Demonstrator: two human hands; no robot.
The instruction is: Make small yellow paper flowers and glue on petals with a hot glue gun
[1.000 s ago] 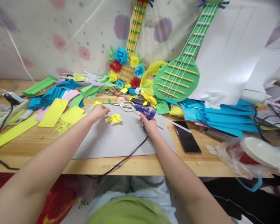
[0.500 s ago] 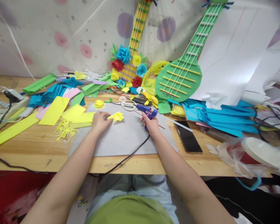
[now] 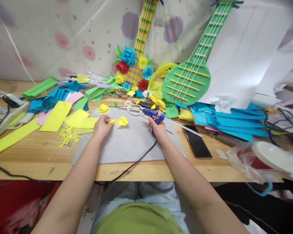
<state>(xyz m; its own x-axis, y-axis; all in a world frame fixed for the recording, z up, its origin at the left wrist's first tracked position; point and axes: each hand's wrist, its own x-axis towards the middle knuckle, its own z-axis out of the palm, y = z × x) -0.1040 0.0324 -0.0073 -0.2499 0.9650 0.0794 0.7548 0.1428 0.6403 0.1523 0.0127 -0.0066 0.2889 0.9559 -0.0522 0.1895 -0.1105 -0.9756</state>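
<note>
My left hand [image 3: 102, 127] pinches the end of a yellow crepe paper strip, which runs to a ruffled yellow paper flower [image 3: 123, 121] over the grey cutting mat [image 3: 129, 149]. In my right hand [image 3: 159, 130] is a blue hot glue gun [image 3: 153, 114], its nozzle pointing left and its black cord trailing across the mat. White-handled scissors [image 3: 134, 110] lie beyond the flower, close to the gun's nozzle. Another yellow paper flower [image 3: 104, 108] sits at the mat's far left corner.
Yellow paper pieces [image 3: 56, 116] and fringed yellow scraps [image 3: 68, 136] lie to the left. A phone [image 3: 197, 143] is right of the mat. A green paper lute [image 3: 188, 81] and a flower-covered yellow one [image 3: 143, 35] lean at the back. Blue paper [image 3: 234, 122] is stacked on the right.
My left hand has drawn back slightly to the left, and more of the strip shows between it and the flower. My right hand and the glue gun stay in place.
</note>
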